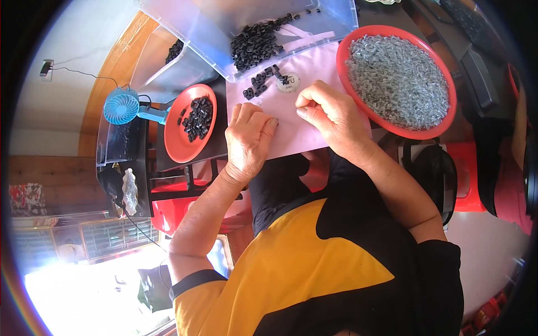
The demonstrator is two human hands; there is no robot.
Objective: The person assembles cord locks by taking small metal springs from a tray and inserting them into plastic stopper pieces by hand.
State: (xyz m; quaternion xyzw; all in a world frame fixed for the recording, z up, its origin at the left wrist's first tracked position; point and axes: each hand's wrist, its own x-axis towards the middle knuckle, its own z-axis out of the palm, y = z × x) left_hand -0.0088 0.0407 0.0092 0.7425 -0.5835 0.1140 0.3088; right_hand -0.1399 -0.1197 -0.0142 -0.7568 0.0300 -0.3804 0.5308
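My left hand (249, 137) is closed above the near part of a pink cloth (288, 126), its thumb pressed to the curled fingers; whatever may be in it is hidden. To its right, my right hand (334, 115) makes a pinch with thumb and forefinger, and anything between them is too small to make out. The two hands are apart. Beyond them on the cloth lies a loose row of small black plastic pieces (259, 83), near a round printed mark. More such pieces (255, 47) are heaped in a clear plastic bin (216, 61) at the far side.
At right stands a red round tray (343, 67) full of small shiny silvery pieces (398, 84). An orange-red plate (175, 137) with black pieces (199, 119) is at left, beside a blue handheld fan (121, 106). Another clear bin (151, 75) stands behind the plate.
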